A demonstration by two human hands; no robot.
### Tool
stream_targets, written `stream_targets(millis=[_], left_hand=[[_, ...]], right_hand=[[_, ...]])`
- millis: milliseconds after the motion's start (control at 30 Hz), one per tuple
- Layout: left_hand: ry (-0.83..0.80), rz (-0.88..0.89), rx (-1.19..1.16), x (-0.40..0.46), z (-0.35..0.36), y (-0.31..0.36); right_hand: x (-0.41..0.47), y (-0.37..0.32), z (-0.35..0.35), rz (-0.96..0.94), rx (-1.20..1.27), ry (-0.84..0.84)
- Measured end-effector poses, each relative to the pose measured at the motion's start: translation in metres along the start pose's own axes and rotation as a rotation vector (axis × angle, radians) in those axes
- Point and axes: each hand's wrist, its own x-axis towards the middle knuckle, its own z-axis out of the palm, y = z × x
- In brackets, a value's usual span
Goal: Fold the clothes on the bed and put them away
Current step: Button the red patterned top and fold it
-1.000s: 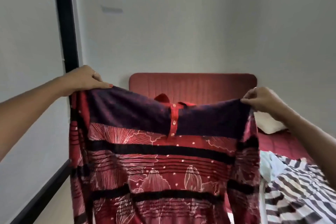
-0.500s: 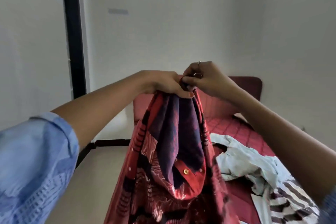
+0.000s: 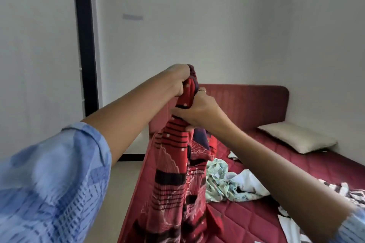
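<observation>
Shirt [image 3: 173,173] – matt cloth; bed [image 3: 246,221] – quilted.

Blue patterned sleeves [image 3: 55,183] pushed up both forearms, ring [image 3: 202,90] on right hand [image 3: 199,111]

Bed [image 3: 256,221] w/ maroon quilted cover running near to far, padded headboard [image 3: 246,102] at far end. Beige pillow [image 3: 298,140] lying far right. Pale green-white garment [image 3: 227,185] lying crumpled mid-bed. Striped dark/white cloth [image 3: 347,193] lying near right.
</observation>
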Motion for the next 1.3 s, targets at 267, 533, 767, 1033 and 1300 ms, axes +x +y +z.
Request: stream_targets(millis=[267, 533, 767, 1033, 1300], left_hand=[[0.198, 0.143, 0.273, 0.011, -0.048, 0.014], [0.568, 0.111, 0.458, 0.039, -0.137, 0.015], [0.544, 0.282, 0.011, 0.023, -0.128, 0.03], [0.265, 0.42, 0.332, -0.003, -0.162, 0.035], [0.613, 0.939, 0.651, -0.053, -0.167, 0.075]], right_hand=[[0.04, 0.029, -0.061, 0.026, -0.332, 0.381], [0.038, 0.05, -0.166, 0.255, -0.568, 0.468], [0.044, 0.03, -0.184, 0.238, 0.42, 0.47], [0.023, 0.025, -0.204, 0.019, 0.322, 0.806], [-0.01, -0.037, -0.239, -0.185, 0.086, 0.97]])
